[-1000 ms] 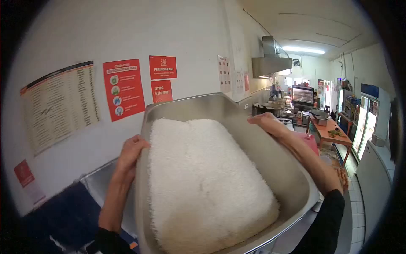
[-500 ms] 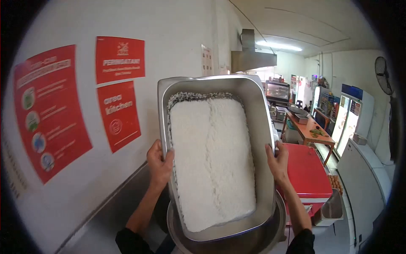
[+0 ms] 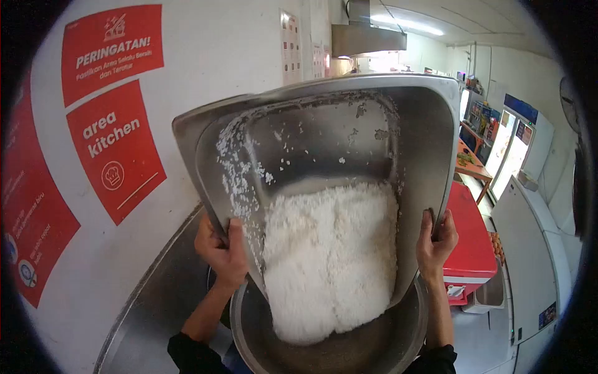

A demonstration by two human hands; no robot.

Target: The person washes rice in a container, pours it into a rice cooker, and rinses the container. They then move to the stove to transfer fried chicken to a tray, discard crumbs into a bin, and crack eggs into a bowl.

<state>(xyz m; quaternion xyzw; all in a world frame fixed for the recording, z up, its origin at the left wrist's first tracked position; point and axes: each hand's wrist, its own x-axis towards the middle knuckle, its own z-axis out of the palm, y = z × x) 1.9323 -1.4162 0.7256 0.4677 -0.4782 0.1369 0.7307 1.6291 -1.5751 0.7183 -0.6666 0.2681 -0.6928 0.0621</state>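
A deep metal food pan (image 3: 324,143) is tilted steeply toward me over a large round metal pot (image 3: 411,330). My left hand (image 3: 224,252) grips the pan's left rim, thumb on the inside. On the opposite rim my right hand (image 3: 436,243) is closed in the same way. A block of white rice (image 3: 330,262) has slid down the pan, and its lower end hangs past the near rim above the pot. Loose grains stick to the pan's bared bottom and left wall. The pot's floor is partly hidden by the rice.
Red signs (image 3: 115,149) hang on the white wall at left. To the right stand a red cooler box (image 3: 467,243), a metal container (image 3: 489,293) on the floor and a white chest (image 3: 526,262). An orange table (image 3: 473,168) and glass-door fridges (image 3: 507,156) are farther back.
The pan has tipped up, its far end raised. The rice has slid toward me, baring the far part of the bottom. My view has shifted, and both hands still hold the rims.
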